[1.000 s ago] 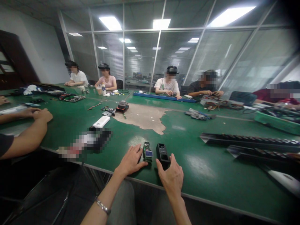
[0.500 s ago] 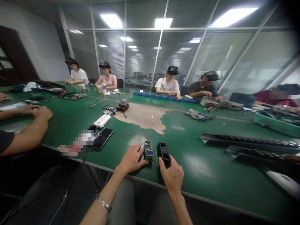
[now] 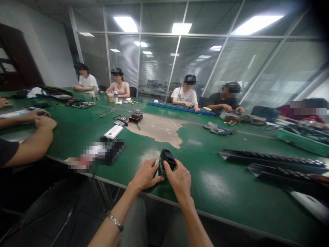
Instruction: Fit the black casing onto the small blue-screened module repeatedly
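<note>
My left hand [image 3: 147,175] rests low over the green table, its fingers against the left side of a small green circuit board [image 3: 161,168] and its thumb at the near end. In my right hand [image 3: 179,176] is a black plastic casing [image 3: 168,157] with rectangular openings, gripped between thumb and fingers. The casing is tilted above the board's right side and covers most of it. Whether the two parts touch is hard to see.
A white power bank [image 3: 113,131] lies left of my hands, near a blurred-out patch. Beyond are a brown bare patch [image 3: 159,128], a black-and-red part [image 3: 135,116] and grey gloves [image 3: 217,128]. Dark metal rails [image 3: 269,159] lie right. A co-worker's arms [image 3: 33,137] rest at left.
My right hand has brought the black casing leftward from beside the circuit board to over it, tilting it. My left hand has stayed at the board.
</note>
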The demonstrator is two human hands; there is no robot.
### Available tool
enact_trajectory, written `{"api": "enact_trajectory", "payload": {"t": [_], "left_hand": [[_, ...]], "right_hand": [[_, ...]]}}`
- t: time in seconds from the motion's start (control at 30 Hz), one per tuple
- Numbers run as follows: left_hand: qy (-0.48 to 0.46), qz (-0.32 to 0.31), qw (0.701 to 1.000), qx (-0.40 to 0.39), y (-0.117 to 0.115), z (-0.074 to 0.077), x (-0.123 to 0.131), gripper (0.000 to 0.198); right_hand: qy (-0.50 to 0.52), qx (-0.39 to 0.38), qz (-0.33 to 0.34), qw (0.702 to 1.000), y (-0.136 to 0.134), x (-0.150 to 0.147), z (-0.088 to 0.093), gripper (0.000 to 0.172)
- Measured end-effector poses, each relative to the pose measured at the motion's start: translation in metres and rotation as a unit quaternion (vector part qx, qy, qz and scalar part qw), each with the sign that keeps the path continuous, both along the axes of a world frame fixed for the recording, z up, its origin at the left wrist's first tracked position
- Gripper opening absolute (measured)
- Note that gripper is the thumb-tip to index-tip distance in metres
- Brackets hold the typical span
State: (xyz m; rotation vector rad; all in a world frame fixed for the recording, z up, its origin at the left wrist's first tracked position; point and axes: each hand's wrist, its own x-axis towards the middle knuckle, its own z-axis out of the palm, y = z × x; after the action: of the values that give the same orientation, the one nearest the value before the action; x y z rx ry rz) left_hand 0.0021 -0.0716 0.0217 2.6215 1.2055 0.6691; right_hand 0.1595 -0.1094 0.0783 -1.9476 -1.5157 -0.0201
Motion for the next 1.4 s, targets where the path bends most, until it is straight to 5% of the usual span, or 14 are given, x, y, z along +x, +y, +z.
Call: {"api": "enact_trajectory", "payload": {"t": [0.23,0.43,0.73,0.97,1.2,1.4], "left_hand": [[-0.009,-0.010,1.000,-0.005,0.005,-0.007,-0.001,0.068],[-0.013,-0.015,1.000,-0.022,0.010,-0.010,-0.001,0.093],[-0.011,-0.019,0.999,-0.036,0.007,-0.002,0.001,0.092],[-0.010,-0.008,0.999,-0.040,0.005,0.001,0.002,0.088],[-0.009,-0.011,0.999,-0.032,0.005,0.000,0.000,0.084],[-0.013,-0.004,1.000,-0.028,0.006,-0.003,0.001,0.090]], "right_hand": [[-0.043,-0.012,0.002,0.999,-0.003,-0.013,0.000,0.035],[-0.039,-0.010,0.003,0.999,-0.011,-0.015,-0.019,0.040],[-0.039,-0.024,0.001,0.999,-0.022,-0.016,-0.041,0.046],[-0.046,-0.021,-0.023,0.998,-0.015,-0.018,-0.038,0.070],[-0.033,-0.032,-0.016,0.999,-0.009,-0.019,-0.029,0.041],[-0.006,0.028,-0.018,0.999,-0.006,-0.011,-0.009,0.047]]}}
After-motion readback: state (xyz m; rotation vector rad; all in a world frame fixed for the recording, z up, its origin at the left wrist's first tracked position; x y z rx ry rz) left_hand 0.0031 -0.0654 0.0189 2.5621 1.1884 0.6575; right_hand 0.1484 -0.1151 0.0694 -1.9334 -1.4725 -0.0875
